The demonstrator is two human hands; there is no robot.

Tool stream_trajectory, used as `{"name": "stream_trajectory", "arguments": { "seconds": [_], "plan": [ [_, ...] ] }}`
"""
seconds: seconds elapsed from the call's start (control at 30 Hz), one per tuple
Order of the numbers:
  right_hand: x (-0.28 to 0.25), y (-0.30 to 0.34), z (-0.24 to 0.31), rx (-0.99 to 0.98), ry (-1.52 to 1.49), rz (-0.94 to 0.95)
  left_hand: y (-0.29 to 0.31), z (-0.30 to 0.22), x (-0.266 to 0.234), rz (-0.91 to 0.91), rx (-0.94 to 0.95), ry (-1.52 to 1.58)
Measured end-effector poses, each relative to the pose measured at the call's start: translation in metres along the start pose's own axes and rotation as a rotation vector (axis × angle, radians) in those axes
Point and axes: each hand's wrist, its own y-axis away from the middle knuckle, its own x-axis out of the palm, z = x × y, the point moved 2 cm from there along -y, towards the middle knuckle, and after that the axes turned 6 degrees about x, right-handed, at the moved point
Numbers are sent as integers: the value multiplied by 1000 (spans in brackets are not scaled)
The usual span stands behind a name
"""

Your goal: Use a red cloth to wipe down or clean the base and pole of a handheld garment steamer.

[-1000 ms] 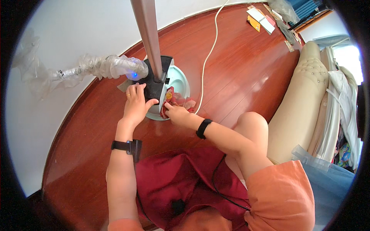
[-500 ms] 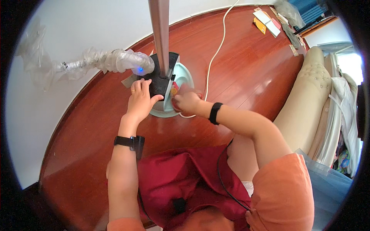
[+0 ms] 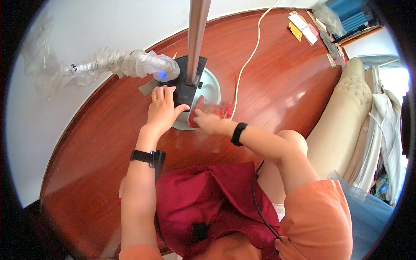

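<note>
A metal pole (image 3: 197,39) rises from a black cover (image 3: 187,95) on a pale green rounded base (image 3: 211,84) standing on the floor. My left hand (image 3: 162,108) rests on the near left part of the black cover, fingers stretched out and thumb apart along its edge. My right hand (image 3: 209,122) is closed at the near right rim of the base. It holds a red, cloth-like thing (image 3: 223,111), smeared by motion, so its exact kind is unclear. Part of the red shows against the side of the base.
A plastic-wrapped hose (image 3: 143,65) with a blue light reaches the cover from the left wall. A white cord (image 3: 248,56) runs over the reddish wood floor (image 3: 268,86). A beige tufted bed edge (image 3: 333,117) stands at right; papers (image 3: 303,28) lie far right.
My right hand has come slightly nearer and the red thing now shows beyond its fingers. My left hand stays on the cover. The whole view has shifted a little.
</note>
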Motion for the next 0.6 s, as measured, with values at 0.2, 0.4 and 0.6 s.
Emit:
{"name": "stream_trajectory", "arguments": {
  "seconds": [0.2, 0.4, 0.6],
  "plan": [
    [33, -8, -19, 185, -586, -397, 1, 0, 1, -10, 16, -18],
    [27, -16, -18, 319, -535, -310, -1, 1, 2, 63, -15, 80],
    [13, -11, -7, 189, -585, 126, 4, 5, 7, -1, 13, -54]
  ]
}}
